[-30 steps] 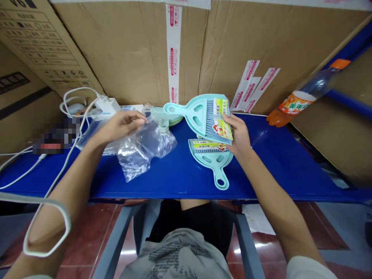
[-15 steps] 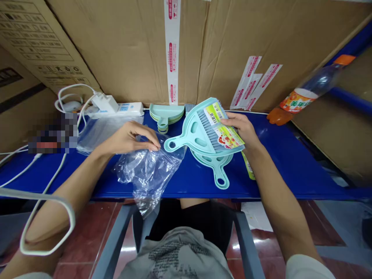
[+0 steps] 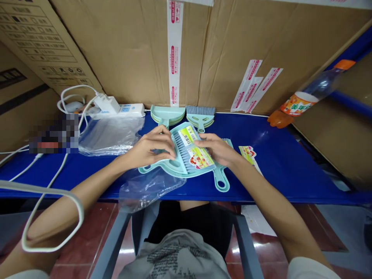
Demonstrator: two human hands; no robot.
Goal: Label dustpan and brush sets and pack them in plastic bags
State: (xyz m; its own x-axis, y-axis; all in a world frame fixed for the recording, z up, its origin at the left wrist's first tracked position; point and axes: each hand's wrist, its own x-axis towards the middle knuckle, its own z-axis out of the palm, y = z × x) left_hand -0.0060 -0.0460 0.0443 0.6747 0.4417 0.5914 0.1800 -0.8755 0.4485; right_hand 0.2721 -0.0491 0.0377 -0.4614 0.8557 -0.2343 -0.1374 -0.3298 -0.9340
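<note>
While the clear bag (image 3: 148,190) droops over the near edge of the blue table (image 3: 290,170), it's one to watch: loose and slick-looking, it could slide off if a forearm drags it. Just beyond, between the hands, comes the mint dustpan-and-brush set (image 3: 184,159), overlapping a second set (image 3: 221,182). The right hand (image 3: 222,149) grips its front edge, thumb across the card label (image 3: 201,158); should that thumb slacken, card and brush might skew. And the left hand (image 3: 157,147)? Fingers bent at the pan, pinching or merely touching, I can't tell. Long axis now: it runs slantwise, handle pointing left and a little toward the wearer, bristles right and slightly away. Farther back, stacked dustpans (image 3: 168,111) and stacked brushes (image 3: 200,111) sit side by side before the carton (image 3: 139,50).
</note>
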